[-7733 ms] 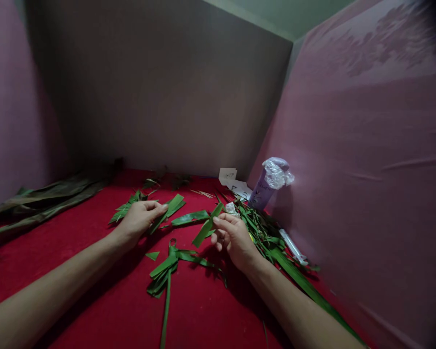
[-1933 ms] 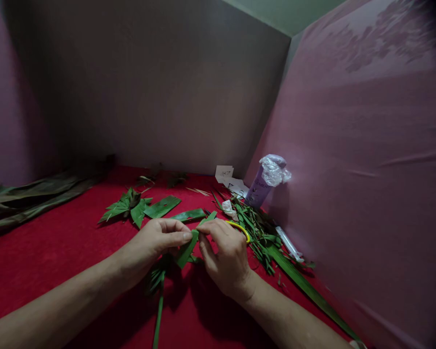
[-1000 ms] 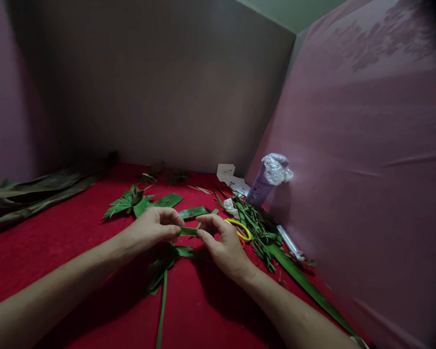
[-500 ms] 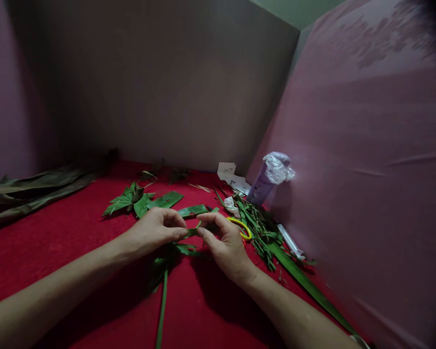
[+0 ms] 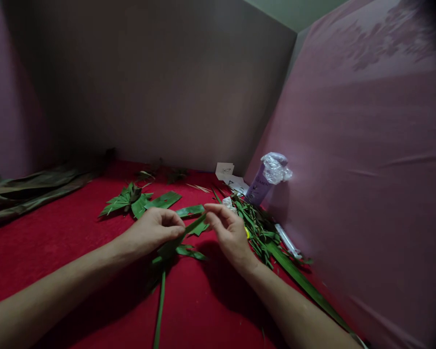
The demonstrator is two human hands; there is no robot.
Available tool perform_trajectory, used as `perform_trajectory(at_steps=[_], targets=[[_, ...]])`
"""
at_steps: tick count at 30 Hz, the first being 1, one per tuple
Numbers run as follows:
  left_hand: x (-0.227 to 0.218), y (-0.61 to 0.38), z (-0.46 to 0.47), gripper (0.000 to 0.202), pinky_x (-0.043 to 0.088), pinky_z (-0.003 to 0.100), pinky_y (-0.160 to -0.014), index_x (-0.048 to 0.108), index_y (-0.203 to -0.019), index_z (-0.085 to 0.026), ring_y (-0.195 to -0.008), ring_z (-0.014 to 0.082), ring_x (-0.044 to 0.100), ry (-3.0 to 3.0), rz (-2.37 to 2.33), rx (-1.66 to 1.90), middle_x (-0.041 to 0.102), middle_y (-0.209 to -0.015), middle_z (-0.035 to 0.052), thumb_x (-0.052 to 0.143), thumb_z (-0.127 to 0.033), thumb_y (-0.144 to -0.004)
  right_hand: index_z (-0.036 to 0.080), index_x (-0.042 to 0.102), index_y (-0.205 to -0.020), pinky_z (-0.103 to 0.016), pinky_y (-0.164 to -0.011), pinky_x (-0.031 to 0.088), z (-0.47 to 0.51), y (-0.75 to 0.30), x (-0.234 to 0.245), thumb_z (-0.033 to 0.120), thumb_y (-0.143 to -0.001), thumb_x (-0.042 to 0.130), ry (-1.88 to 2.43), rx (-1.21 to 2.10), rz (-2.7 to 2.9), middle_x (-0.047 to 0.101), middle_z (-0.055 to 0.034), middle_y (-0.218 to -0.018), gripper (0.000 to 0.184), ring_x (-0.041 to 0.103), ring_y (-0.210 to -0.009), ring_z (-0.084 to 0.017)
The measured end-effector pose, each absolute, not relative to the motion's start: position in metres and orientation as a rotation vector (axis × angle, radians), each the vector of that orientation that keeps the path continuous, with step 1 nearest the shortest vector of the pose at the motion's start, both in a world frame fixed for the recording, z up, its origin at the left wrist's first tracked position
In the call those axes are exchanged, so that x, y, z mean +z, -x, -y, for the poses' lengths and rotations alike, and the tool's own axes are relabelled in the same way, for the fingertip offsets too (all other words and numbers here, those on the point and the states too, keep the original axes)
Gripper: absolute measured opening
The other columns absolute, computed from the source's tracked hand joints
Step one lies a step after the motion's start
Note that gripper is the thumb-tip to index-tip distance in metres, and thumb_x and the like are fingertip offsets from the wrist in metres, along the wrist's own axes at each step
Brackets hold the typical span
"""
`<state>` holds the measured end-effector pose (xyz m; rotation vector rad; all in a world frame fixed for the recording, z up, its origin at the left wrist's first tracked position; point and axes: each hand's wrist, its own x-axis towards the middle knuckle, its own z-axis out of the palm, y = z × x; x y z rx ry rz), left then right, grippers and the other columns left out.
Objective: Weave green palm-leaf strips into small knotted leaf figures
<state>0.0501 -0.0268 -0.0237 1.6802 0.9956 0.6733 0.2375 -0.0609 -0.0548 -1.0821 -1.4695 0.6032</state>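
Leaf strip (image 5: 195, 224) pinched between both hands (image 5: 154, 231) (image 5: 232, 237); green stalk (image 5: 161, 298) below; clippings (image 5: 256, 224) right, yellow loop (image 5: 247, 232) mostly hidden.

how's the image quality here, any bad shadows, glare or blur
Head view: dim light, a dark shadow on the red surface below the right hand; head view: pale glints on the clear plastic wrap; head view: the leaf strip between the hands looks soft; head view: the top right corner falls to black.

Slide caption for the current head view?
Left hand and right hand hold a green leaf strip over a red surface, leaf scraps heaped at right.
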Motion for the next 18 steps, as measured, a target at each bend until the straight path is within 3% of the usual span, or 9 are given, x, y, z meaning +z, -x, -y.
perform_trajectory(at_steps=[7,13,18], targets=[[-0.027,-0.041,0.01,0.023,0.033,0.02,-0.045,0.057,-0.066,-0.015,-0.046,0.0078,0.042,-1.512,-1.1,0.896,0.049,-0.051,-0.0052,0.065,-0.037,-0.066,0.02,0.064,-0.085,-0.033,-0.079,0.041,0.043,-0.265,-0.059,0.01,-0.08,0.05,1.358,-0.076,1.918,0.064,-0.0056,-0.087,0.018,0.053,-0.087,-0.02],[-0.031,-0.039,0.005,0.025,0.032,0.02,-0.043,0.055,-0.063,-0.015,-0.044,0.0068,0.041,-1.434,-1.081,0.929,0.048,-0.049,-0.0056,0.066,-0.037,-0.065,0.021,0.065,-0.098,-0.032,-0.079,0.041,0.04,-0.265,-0.068,0.004,-0.078,0.05,1.439,-0.182,2.188,0.067,-0.0047,-0.091,0.03,0.05,-0.09,-0.02],[-0.032,-0.04,0.007,0.024,0.031,0.019,-0.043,0.055,-0.062,-0.015,-0.043,0.0065,0.039,-1.435,-1.075,0.922,0.047,-0.047,-0.0058,0.065,-0.036,-0.066,0.022,0.066,-0.098,-0.032,-0.08,0.039,0.039,-0.266,-0.068,0.012,-0.084,0.049,1.473,-0.28,2.274,0.068,-0.0041,-0.088,0.024,0.051,-0.088,-0.021]])
